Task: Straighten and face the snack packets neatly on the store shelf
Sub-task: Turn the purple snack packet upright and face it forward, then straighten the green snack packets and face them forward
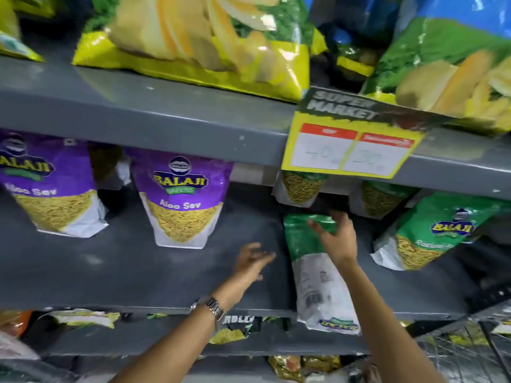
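Observation:
A green and white snack packet (pixel 312 275) lies flat on the grey middle shelf (pixel 138 272), back side up, its lower end hanging over the front edge. My right hand (pixel 336 239) grips its far green end. My left hand (pixel 253 259) hovers just left of it over bare shelf, fingers spread, holding nothing. Two purple Aloo Sev packets (pixel 182 203) (pixel 52 186) stand upright to the left, facing forward. A green Balaji packet (pixel 431 236) leans tilted on the right.
More sev packets (pixel 302 187) stand at the back under a yellow price tag (pixel 348 150). Large yellow and green chip bags (pixel 199 42) fill the upper shelf. Loose packets lie on the lower shelf (pixel 229 333). A wire basket (pixel 467 344) is at bottom right.

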A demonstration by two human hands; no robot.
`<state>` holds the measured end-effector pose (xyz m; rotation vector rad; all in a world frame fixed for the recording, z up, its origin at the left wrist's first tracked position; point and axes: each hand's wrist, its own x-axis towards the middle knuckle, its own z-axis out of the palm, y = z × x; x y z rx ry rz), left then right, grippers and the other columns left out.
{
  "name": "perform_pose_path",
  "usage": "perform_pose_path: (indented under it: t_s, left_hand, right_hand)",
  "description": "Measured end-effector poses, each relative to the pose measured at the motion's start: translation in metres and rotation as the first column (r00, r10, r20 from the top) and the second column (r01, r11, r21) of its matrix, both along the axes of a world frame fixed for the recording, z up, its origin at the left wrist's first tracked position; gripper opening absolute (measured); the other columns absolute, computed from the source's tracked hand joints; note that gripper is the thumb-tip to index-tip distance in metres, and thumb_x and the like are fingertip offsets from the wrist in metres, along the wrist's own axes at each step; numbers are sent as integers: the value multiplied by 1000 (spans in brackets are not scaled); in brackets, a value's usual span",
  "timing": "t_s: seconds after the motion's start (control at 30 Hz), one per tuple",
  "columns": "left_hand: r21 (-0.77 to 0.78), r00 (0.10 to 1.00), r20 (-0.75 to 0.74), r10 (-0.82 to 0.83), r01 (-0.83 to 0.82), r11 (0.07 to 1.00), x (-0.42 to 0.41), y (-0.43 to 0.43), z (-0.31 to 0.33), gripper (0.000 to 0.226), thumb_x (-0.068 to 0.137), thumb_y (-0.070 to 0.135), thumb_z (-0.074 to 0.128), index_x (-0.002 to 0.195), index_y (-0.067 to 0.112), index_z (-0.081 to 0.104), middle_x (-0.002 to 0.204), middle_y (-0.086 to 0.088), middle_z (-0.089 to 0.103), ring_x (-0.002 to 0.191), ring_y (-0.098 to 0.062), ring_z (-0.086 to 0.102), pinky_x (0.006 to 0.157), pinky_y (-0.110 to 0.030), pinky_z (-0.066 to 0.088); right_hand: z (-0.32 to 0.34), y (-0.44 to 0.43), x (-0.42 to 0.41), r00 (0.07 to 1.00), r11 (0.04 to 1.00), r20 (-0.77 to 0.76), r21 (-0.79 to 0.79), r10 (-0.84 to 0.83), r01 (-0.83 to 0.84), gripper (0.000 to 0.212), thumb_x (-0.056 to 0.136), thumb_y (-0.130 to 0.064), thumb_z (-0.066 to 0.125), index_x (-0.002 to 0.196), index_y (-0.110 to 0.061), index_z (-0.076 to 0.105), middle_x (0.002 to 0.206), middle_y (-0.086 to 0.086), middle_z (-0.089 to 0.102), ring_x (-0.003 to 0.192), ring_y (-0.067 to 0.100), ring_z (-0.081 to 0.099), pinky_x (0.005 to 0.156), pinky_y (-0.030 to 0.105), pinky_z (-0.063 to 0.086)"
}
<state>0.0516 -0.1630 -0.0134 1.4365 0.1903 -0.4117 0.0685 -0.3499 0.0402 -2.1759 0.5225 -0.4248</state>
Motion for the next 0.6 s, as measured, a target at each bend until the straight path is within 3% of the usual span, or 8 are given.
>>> perform_pose_path:
  t_s: [0.07, 0.13, 0.2, 0.27, 0.37, 0.5, 0.57, 0.6]
  left_hand:
    - [10, 939, -153, -308, 313, 950, -7, -30, -1, 56, 84, 35, 64, 131, 18, 37, 127, -2, 50, 113, -17, 50, 73, -29, 51]
    - [15, 905, -172, -390, 398, 917, -13, -56, -4, 55, 82, 42, 63, 126, 18, 41, 131, 1, 49, 117, -17, 48, 87, -37, 50]
    - [45, 935, -180, -304, 317, 947, -15, -73, -4, 50, 76, 42, 70, 114, 18, 48, 118, 1, 56, 110, -19, 50, 89, -41, 47]
    - [76, 960, -193, -201, 219, 973, -12, -81, -8, 55, 61, 43, 79, 104, 19, 54, 101, 1, 64, 98, -19, 57, 86, -42, 50]
    - [131, 968, -169, -186, 209, 969, -8, -80, -6, 43, 62, 33, 84, 96, 20, 59, 84, 5, 66, 77, -10, 62, 68, -34, 57]
    - [137, 974, -54, -221, 227, 964, -3, -74, 7, 48, 62, 22, 85, 96, 25, 51, 97, 3, 65, 87, -12, 65, 62, -33, 58]
    - [138, 971, 19, -237, 232, 963, 0, -73, 15, 51, 62, 18, 85, 98, 26, 49, 98, 4, 63, 86, -11, 65, 58, -30, 56]
    - [149, 968, 57, -244, 234, 961, 2, -72, 19, 53, 63, 16, 84, 100, 26, 49, 98, 4, 61, 85, -9, 63, 56, -28, 56]
  right_hand:
    - [-13, -45, -11, 969, 992, -217, 5, -122, 126, 72, 70, -47, 74, 125, -8, 47, 125, 22, 55, 116, 39, 52, 95, 49, 44]
    - [-17, -69, -20, 920, 981, -373, 99, -116, 164, 76, 70, -51, 73, 122, -1, 50, 117, 24, 62, 107, 35, 60, 81, 35, 46]
    - [-21, -83, -23, 906, 931, -424, 332, 1, 154, 59, 65, -55, 75, 81, -1, 59, 57, 13, 66, 49, 16, 62, 43, 20, 38]
    - [-20, -89, -26, 893, 879, -441, 458, 92, 135, 41, 77, -38, 71, 57, -13, 46, 27, -5, 36, 21, 6, 26, 29, 15, 16]
    - [-22, -96, -28, 918, 854, -368, 516, 150, 67, 51, 77, -27, 74, 47, -17, 33, 28, -6, 27, 26, 8, 17, 34, 15, 13]
    - [-12, -102, -30, 956, 818, -236, 575, 172, -5, 48, 71, -18, 78, 48, -18, 37, 35, -6, 34, 39, 13, 25, 45, 25, 20]
    - [-6, -108, -27, 972, 798, -136, 598, 193, -75, 19, 72, -11, 77, 70, -14, 59, 57, 0, 57, 54, 15, 46, 55, 29, 32]
    - [-3, -109, -25, 980, 789, -88, 607, 181, -91, 26, 72, -9, 77, 90, -10, 60, 75, 2, 63, 65, 15, 54, 60, 27, 39]
